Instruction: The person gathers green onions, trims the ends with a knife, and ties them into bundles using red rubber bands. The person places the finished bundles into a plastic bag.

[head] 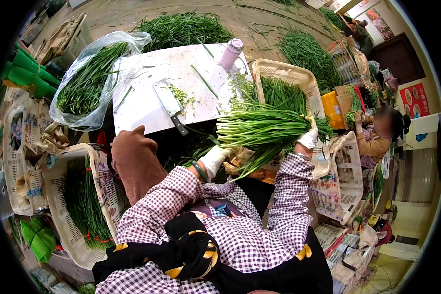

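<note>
A loose bunch of garlic chives (261, 123) lies across the front of my body, its pale stem ends pointing left. My right hand (308, 136), in a white glove, grips the leafy end from the right, above a plastic crate. My left hand (214, 158), also gloved and with a bangle at the wrist, is just below the stem ends. Its fingers are partly hidden, so I cannot tell whether they hold anything. The crate (279, 68) contains more chives (283, 92). On the white board (139, 110) rests a cleaver (171, 103), its black handle over the near edge.
A pink flask (232, 53) stands on the board among trimmings (242, 84). Left of it is a clear plastic bag (90, 121) of chives. Another crate (58, 220) with banded bunches (82, 198) sits lower left. Chives are heaped (185, 27) beyond the board. A person (376, 141) works at right.
</note>
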The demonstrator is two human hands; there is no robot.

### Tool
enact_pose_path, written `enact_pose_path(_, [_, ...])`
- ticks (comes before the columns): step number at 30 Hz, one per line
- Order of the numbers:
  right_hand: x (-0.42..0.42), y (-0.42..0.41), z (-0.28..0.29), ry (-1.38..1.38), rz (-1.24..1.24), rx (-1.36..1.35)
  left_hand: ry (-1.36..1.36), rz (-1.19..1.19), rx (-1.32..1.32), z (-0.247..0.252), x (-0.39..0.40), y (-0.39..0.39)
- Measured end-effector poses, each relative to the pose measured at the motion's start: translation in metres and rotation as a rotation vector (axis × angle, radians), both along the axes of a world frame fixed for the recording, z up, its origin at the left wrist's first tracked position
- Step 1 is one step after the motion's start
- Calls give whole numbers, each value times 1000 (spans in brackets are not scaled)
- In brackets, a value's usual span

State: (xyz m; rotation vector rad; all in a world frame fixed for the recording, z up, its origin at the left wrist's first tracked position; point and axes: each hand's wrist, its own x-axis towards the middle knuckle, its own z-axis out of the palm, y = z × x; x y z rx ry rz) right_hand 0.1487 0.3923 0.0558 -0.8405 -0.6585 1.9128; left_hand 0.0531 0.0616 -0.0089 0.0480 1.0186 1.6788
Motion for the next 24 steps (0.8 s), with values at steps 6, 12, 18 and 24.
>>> enact_pose_path(6, [17, 14, 13, -48, -67, 1, -17, 134, -205, -28, -26, -36])
enact_pose_path(12, [21, 19, 7, -37, -28, 6, 210, 10, -113, -11, -11, -25])
enact_pose_path(18, [11, 3, 15, -106, -81, -10, 142, 79, -121, 3, -9, -4])
enact_pose_path(24, [14, 8, 10, -114, -74, 1, 42, 229, -91, -14, -13, -13])
